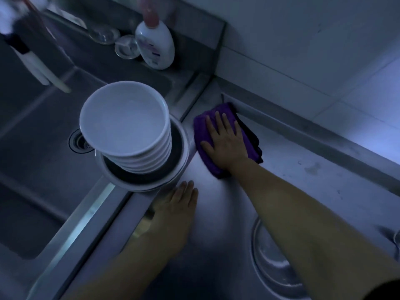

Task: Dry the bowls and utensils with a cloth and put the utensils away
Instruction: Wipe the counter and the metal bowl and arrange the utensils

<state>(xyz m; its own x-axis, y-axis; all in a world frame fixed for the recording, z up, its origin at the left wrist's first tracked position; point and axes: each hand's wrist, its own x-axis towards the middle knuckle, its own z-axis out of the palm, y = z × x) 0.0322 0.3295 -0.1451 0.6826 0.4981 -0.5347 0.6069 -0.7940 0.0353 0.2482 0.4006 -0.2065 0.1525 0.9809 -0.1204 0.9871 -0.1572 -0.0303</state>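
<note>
Fingers of the left hand [177, 204] lay flat and straight on the steel counter [303, 180], holding nothing, just beside the stack of white bowls [123, 124]. Farther right, the right hand [223, 141] pressed flat on the purple cloth [201, 124].

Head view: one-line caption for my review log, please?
Right hand flat on purple cloth on steel counter, left hand resting beside stacked white bowls.

Purple cloth [225, 139]; white stacked bowls [125, 124]; white bottle [157, 46] (pink cap); grey steel counter [303, 180].
</note>
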